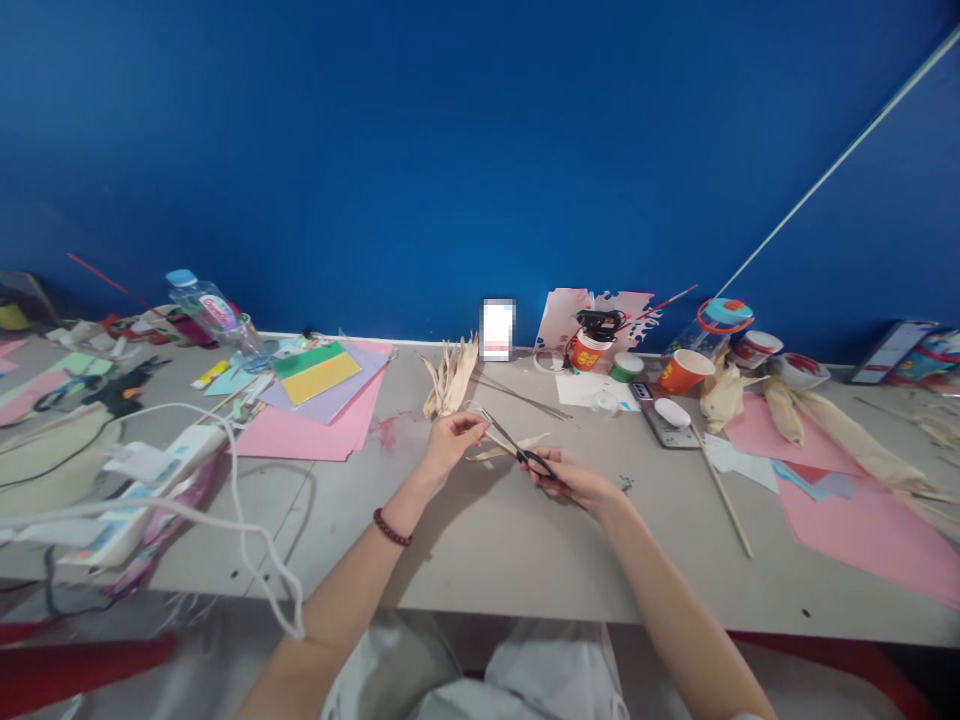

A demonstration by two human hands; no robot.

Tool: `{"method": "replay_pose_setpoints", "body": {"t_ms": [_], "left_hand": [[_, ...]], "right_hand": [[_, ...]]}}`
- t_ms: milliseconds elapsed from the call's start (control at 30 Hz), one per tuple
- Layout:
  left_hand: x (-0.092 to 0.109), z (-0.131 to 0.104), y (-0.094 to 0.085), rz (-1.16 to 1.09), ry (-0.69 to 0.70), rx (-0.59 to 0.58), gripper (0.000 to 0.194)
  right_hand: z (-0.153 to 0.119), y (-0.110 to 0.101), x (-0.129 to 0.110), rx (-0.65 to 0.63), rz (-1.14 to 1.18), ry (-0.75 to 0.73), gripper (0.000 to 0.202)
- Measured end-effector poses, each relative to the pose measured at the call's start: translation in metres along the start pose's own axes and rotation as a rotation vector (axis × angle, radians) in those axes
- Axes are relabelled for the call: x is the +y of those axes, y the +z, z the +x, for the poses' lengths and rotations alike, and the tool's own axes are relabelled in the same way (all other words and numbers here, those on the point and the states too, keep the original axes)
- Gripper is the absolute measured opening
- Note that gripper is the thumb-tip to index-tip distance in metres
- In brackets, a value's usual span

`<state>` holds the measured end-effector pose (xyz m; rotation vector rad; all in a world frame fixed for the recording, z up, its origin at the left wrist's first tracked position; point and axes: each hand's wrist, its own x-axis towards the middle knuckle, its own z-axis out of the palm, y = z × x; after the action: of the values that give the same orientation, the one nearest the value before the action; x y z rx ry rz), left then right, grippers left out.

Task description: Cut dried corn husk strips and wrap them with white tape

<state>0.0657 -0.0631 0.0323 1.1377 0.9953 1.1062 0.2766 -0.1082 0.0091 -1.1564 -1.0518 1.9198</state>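
Over the middle of the grey table, my right hand [553, 474] is closed round the handles of black scissors [517, 450], whose blades point up and left. My left hand [454, 440], with a dark beaded bracelet on its wrist, is pinched near the blade tips; what its fingertips hold is too small to name. A piece of dry husk [496, 453] lies on the table between the hands. Just behind my left hand stands a bundle of dry corn husks [448, 378].
Pink paper [296, 432] and a green-yellow sheet [318, 373] lie left, near a power strip [154, 495] with white cables. At right are an orange cup [685, 371], a phone [671, 428], a wooden stick [724, 490] and more husks [855, 435].
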Motion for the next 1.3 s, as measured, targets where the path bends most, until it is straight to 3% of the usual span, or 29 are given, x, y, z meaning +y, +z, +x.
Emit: {"method": "replay_pose_setpoints", "body": {"t_ms": [1033, 1133, 1300], "left_hand": [[0.003, -0.001, 0.000, 0.037, 0.026, -0.056, 0.025], [-0.002, 0.001, -0.002, 0.064, 0.096, -0.042, 0.021], [-0.009, 0.004, -0.004, 0.191, 0.330, 0.043, 0.017]], "right_hand": [[0.000, 0.002, 0.001, -0.017, -0.008, 0.026, 0.037], [0.001, 0.002, 0.002, -0.023, 0.002, 0.026, 0.037], [0.002, 0.001, 0.004, -0.065, 0.039, 0.031, 0.036]]}}
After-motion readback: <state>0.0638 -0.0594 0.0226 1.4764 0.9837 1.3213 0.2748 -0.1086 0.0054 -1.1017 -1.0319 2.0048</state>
